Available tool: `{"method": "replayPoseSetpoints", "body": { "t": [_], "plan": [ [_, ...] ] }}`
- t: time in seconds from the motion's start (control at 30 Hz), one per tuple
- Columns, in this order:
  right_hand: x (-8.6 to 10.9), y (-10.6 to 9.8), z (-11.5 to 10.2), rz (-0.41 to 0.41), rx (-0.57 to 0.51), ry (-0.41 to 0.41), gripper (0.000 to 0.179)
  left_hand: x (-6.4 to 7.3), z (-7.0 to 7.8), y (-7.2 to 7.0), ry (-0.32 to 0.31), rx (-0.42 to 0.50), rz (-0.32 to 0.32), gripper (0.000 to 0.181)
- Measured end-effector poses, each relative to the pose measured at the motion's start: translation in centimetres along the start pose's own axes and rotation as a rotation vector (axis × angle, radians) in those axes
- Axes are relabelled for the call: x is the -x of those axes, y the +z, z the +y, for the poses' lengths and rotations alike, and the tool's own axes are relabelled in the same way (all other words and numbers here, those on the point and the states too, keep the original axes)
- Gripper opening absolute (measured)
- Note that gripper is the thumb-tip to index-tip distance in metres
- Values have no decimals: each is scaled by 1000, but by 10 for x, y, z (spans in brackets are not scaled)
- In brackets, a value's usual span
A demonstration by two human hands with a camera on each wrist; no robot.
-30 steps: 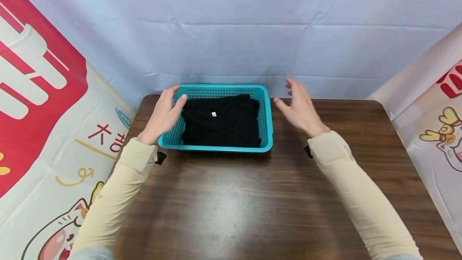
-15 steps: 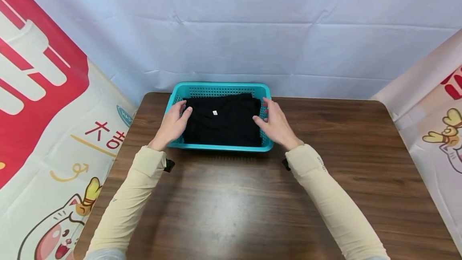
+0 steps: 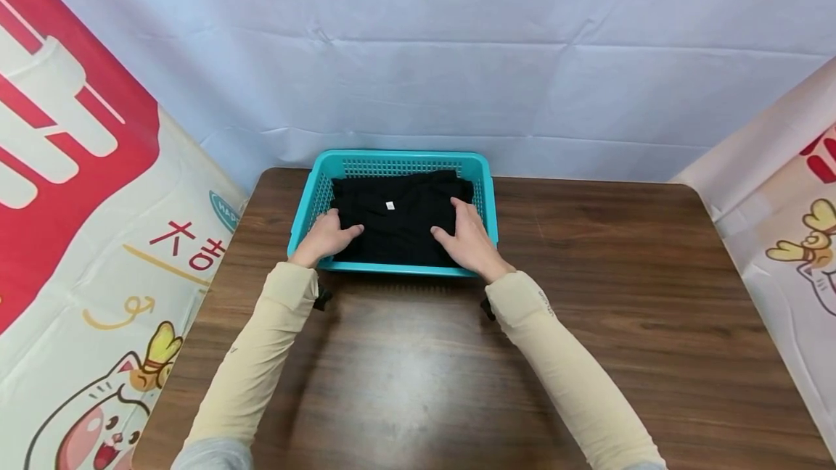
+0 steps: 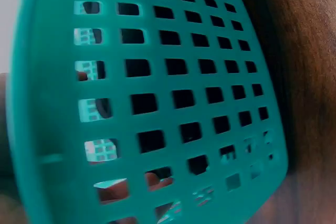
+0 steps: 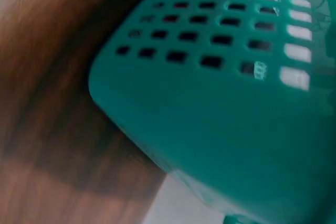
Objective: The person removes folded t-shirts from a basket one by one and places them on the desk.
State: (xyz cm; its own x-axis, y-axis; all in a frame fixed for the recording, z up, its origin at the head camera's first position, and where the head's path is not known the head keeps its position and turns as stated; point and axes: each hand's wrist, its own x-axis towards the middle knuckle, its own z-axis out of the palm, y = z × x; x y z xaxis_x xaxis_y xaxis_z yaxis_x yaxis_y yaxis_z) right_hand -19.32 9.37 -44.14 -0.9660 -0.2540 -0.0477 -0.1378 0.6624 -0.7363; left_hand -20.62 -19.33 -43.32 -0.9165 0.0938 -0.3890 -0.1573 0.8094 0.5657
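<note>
A turquoise plastic basket [image 3: 398, 268] with perforated walls stands near the table's back edge. Inside lies a folded black garment [image 3: 405, 231] with a small white label [image 3: 390, 205]. My left hand [image 3: 326, 238] reaches over the front left of the basket, thumb apart from the fingers, at the garment's left side. My right hand [image 3: 469, 239] reaches in from the front right, thumb and fingers spread over the garment's right side. In the left wrist view, part of a finger [image 4: 113, 190] shows through the holes. The basket wall [image 5: 199, 98] fills much of the right wrist view and hides the right hand.
The brown wood-grain table [image 3: 627, 296] extends in front of the basket and to its right. A pale cloth backdrop [image 3: 418, 85] hangs close behind. Printed banners [image 3: 59, 223] stand along both sides.
Both hands have moved inward and down into the basket, from beside its rims onto the garment's sides. The right hand has travelled left from outside the basket. The garment looks unmoved.
</note>
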Motion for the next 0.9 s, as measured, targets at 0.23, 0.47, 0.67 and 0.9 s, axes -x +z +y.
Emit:
{"method": "replayPoseSetpoints", "body": {
  "t": [0.23, 0.47, 0.67, 0.9],
  "plan": [
    [-5, 10, 4, -25, -14, 101, 76, -7, -12, 4, -76, 142, -37, 81],
    [-8, 10, 5, -97, 46, 140, 81, -11, -18, 6, -102, 186, -10, 79],
    [-10, 11, 4, -124, 50, 179, 83, -9, -16, 5, -136, 140, -17, 79],
    [-11, 11, 3, -125, 67, 217, 85, -9, -14, 2, -164, 180, -36, 80]
  ]
}}
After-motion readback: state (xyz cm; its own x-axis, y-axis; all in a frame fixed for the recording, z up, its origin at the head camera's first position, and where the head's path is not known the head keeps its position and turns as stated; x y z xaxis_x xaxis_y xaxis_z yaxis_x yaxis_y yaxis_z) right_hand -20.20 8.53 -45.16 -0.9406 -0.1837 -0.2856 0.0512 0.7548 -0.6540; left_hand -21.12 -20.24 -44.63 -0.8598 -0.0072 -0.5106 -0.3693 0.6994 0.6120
